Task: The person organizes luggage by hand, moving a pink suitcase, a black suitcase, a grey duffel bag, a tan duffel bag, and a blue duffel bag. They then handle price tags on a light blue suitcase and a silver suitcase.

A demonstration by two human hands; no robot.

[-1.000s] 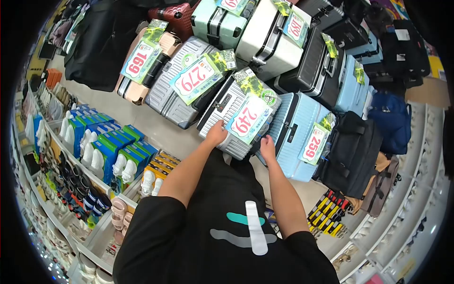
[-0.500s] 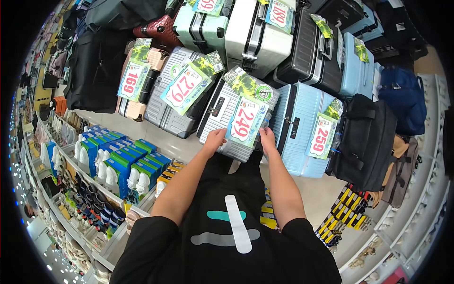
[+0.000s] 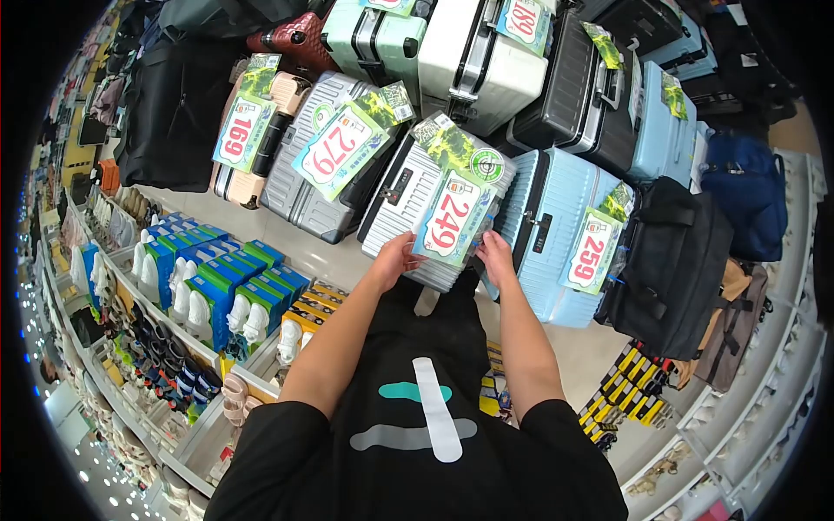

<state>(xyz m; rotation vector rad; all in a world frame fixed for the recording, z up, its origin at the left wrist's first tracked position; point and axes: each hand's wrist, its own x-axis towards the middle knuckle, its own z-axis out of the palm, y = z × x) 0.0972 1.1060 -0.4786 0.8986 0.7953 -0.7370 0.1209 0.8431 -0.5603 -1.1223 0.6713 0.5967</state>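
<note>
A silver ribbed suitcase stands in front of me, its dark lock panel facing up. Over its top lies a price tag reading 249, in a clear cover. My left hand pinches the tag's lower left edge. At the lower right edge, my right hand has its fingers closed on the tag's clear cover; a bluish strip shows just below that hand. To the right, close to my right hand, is a light blue suitcase with a 259 tag. A grey suitcase tagged 279 is on the left.
Behind stand more suitcases, among them a mint one, a white one and a black one. A black bag is at right. Shelves with boxed white shoes run along the left; white racks curve along the right.
The view has shifted slightly, so the suitcases sit a little higher. My hands stay at the 249 tag, and the bluish strip now shows under my right hand.
</note>
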